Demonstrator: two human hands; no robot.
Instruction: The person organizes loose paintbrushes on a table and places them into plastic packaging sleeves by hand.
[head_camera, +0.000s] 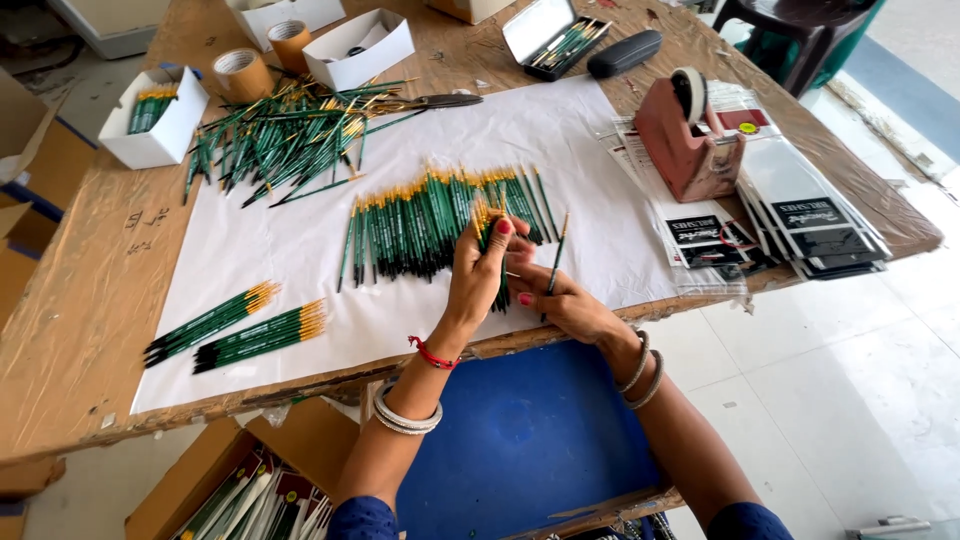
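Note:
My left hand (482, 270) grips a small bunch of green paint brushes (492, 232) upright at the near edge of the white paper sheet (300, 240). My right hand (565, 300) pinches a single green brush (556, 262) beside it, tip pointing away. Just beyond both hands lies a wide row of green brushes with yellow ferrules (430, 222), side by side on the paper.
A loose heap of brushes (285, 135) lies at the far left, and two neat bundles (240, 328) at the near left. White boxes (155, 118), tape rolls (243, 73), scissors (435, 101), a pink tape dispenser (688, 135) and stacked black packets (800, 220) sit around. A carton of packed brushes (255, 495) stands below the table.

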